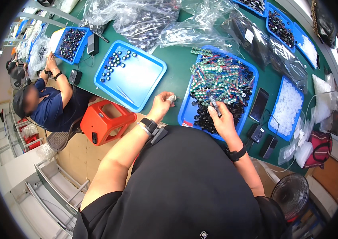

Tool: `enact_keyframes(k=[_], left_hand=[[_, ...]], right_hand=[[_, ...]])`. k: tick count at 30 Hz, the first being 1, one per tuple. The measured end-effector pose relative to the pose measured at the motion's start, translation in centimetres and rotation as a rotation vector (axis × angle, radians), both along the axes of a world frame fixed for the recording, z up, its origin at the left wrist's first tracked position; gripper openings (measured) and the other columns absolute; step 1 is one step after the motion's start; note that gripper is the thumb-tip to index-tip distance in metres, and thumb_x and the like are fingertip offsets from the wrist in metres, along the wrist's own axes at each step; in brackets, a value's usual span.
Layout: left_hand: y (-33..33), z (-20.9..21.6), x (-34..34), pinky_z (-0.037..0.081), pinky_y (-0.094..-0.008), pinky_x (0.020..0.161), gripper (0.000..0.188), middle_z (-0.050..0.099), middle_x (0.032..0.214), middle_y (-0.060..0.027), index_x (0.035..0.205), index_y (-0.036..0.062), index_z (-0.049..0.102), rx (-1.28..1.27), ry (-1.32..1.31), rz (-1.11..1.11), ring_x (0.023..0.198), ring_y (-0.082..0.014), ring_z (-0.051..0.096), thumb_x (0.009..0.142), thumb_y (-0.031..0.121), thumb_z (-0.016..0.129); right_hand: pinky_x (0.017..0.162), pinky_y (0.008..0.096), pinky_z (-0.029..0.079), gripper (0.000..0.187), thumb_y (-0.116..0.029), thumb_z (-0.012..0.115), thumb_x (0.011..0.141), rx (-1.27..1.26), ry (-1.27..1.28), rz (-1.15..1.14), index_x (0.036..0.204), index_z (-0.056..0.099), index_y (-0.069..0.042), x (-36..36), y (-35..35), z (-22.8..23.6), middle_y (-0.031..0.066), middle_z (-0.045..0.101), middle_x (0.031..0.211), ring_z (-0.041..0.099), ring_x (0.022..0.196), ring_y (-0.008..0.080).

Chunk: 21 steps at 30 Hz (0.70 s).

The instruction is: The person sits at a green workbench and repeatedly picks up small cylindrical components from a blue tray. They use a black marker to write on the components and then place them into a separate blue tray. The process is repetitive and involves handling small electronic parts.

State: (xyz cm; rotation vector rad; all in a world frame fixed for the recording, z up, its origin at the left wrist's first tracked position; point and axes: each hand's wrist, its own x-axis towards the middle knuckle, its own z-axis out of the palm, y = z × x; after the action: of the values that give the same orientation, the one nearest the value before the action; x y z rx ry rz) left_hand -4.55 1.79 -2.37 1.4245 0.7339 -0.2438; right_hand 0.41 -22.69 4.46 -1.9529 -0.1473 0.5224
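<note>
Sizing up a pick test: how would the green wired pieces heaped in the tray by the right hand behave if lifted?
The green wired pieces would probably snag and come up in clumps, since their thin red and blue wires cross through the heap. Those wires look slim enough to flop. Each piece seems small, so likely light.

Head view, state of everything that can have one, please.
Left hand: pinching small pale piece
Right hand: holding dark elongated piece
Blue tray near left hand: mostly bare
Blue tray under right hand: heaped
Blue tray of white pieces: full
Smartphone: screen dark
Red plastic stool: unoccupied
Fan: can't tell if running
</note>
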Motion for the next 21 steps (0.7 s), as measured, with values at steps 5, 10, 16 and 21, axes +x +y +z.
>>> enact_keyframes(k=[5,10,16,21], left_hand=[[0.1,-0.5,-0.8,0.051,-0.0249,0.078,0.023,0.063,0.098,-0.008,0.111,-0.0048,0.057,-0.22,0.07,0.043,0.085,-0.014,0.062,0.091,0.007,0.056],[0.7,0.0,-1.1,0.051,-0.0271,0.074,0.023,0.062,0.098,-0.0078,0.109,-0.0041,0.056,-0.051,0.017,0.006,0.08,-0.015,0.06,0.089,0.009,0.055],[7.0,0.9,-1.1,0.05,-0.028,0.065,0.026,0.06,0.092,-0.0062,0.105,-0.0005,0.059,0.309,-0.198,0.342,0.072,-0.0121,0.057,0.083,0.015,0.061],[15.6,2.6,-0.1,0.037,-0.0378,0.101,0.061,0.052,0.125,-0.0186,0.132,0.0003,0.045,0.801,-0.022,0.362,0.116,-0.0292,0.049,0.077,0.014,0.069]], right_hand=[[0.059,0.0313,0.044,0.03,-0.028,0.059,0.092,-0.013,-0.059,0.077,0.104,0.057,0.0,-0.4,0.3,-0.4,0.0103,0.063,0.073,0.057,0.063,0.0157],[0.072,0.0208,0.04,0.02,-0.017,0.058,0.094,0.019,0.087,0.004,0.105,0.057,0.0,0.0,-0.9,-0.9,-0.0012,0.058,0.088,0.049,0.081,0.0046],[0.061,0.022,0.038,0.025,-0.028,0.056,0.095,-0.01,-0.087,-0.349,0.097,0.059,-0.003,1.6,-4.2,-0.3,-0.0049,0.052,0.074,0.042,0.068,0.0046],[0.061,0.0354,0.045,0.018,-0.018,0.063,0.085,-0.285,-0.263,0.025,0.095,0.059,-0.003,0.9,-4.9,-1.1,0.0137,0.059,0.082,0.059,0.069,0.03]])
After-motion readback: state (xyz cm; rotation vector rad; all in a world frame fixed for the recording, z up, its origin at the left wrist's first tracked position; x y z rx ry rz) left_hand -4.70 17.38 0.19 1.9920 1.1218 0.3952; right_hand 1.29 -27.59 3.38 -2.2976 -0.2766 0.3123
